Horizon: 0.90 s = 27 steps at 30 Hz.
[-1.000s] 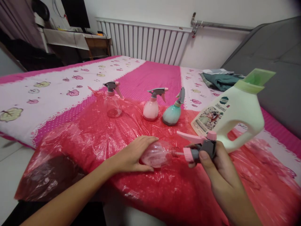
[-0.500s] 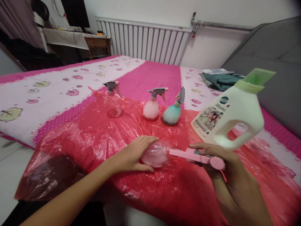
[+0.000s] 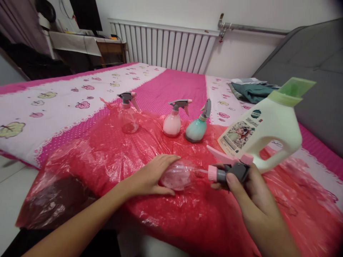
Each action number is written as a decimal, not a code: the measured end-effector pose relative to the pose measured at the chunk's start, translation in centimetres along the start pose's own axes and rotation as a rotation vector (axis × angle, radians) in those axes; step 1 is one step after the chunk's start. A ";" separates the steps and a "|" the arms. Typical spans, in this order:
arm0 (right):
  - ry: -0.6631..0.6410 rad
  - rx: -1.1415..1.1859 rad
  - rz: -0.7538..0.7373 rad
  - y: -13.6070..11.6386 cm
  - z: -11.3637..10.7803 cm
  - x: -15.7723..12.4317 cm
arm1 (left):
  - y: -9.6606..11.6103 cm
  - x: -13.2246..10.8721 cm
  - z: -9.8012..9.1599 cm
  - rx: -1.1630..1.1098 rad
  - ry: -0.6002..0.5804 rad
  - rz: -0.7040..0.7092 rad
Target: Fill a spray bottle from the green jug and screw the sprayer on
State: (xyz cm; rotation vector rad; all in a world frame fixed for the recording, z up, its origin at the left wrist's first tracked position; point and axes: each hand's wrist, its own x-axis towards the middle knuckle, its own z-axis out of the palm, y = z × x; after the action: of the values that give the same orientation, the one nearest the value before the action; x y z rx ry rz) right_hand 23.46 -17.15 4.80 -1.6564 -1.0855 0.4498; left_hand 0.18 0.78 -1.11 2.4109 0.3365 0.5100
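Observation:
A clear spray bottle [image 3: 178, 175] lies on its side on the red plastic sheet [image 3: 171, 210], its neck pointing right. My left hand [image 3: 152, 175] grips its base, thumb below and fingers above. My right hand [image 3: 249, 189] holds a grey and pink spray head [image 3: 233, 171], with its pink collar a little apart from the bottle's neck. A thin tube runs from the collar into the neck. Close behind my right hand leans a large pale green detergent jug [image 3: 265, 128] with a green cap.
Behind the hands are a clear spray bottle [image 3: 128, 119], a pink-white spray bottle [image 3: 172, 125] and a tilted teal spray bottle [image 3: 197, 129]. Folded clothes [image 3: 253, 91] lie on the bed [image 3: 182, 85]. A radiator [image 3: 163, 46] lines the wall.
My right hand has turned the spray head, so its trigger now points up and left and its collar shows. My left hand and the bottle have stayed put.

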 end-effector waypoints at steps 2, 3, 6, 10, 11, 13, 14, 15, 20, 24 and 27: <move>0.004 -0.031 -0.027 0.0 0.3 -0.1 | -0.1 -0.1 0.0 -0.002 0.004 -0.016; -0.006 -0.076 -0.062 -0.3 0.3 -0.2 | -0.1 -0.1 0.0 -0.002 0.009 -0.020; -0.024 -0.235 -0.172 -1.4 0.2 -0.6 | -0.1 -0.1 0.0 -0.001 0.017 -0.009; -0.063 -0.379 -0.316 -2.2 -0.6 -0.7 | 0.1 0.0 0.0 0.024 0.004 0.030; -0.070 -0.385 -0.321 -2.1 -0.8 -0.6 | 0.1 0.1 0.0 0.032 0.000 0.041; -0.071 -0.342 -0.299 -1.4 -1.1 -0.3 | 0.2 0.1 0.0 0.039 -0.004 0.050; -0.067 -0.305 -0.289 -1.0 -1.3 -0.2 | 0.2 0.1 0.0 0.036 -0.002 0.046; -0.058 -0.268 -0.286 -0.6 -1.3 -0.1 | 0.2 0.1 0.0 0.032 0.000 0.037; -0.033 -0.296 -0.326 -0.7 -1.3 -0.1 | 0.0 -0.1 0.0 0.012 -0.002 -0.009; -0.062 -0.388 -0.393 -1.7 -0.9 -0.2 | 0.2 -0.1 0.0 0.019 -0.012 -0.016; -0.036 -0.293 -0.291 -1.3 -0.4 -0.2 | 0.3 -0.1 0.0 0.018 -0.016 -0.013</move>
State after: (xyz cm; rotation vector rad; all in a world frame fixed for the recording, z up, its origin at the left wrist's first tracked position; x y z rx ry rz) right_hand 23.08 -17.55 6.13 -1.7085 -1.4471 0.1353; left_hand 0.15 0.52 -0.91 2.4272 0.3514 0.4836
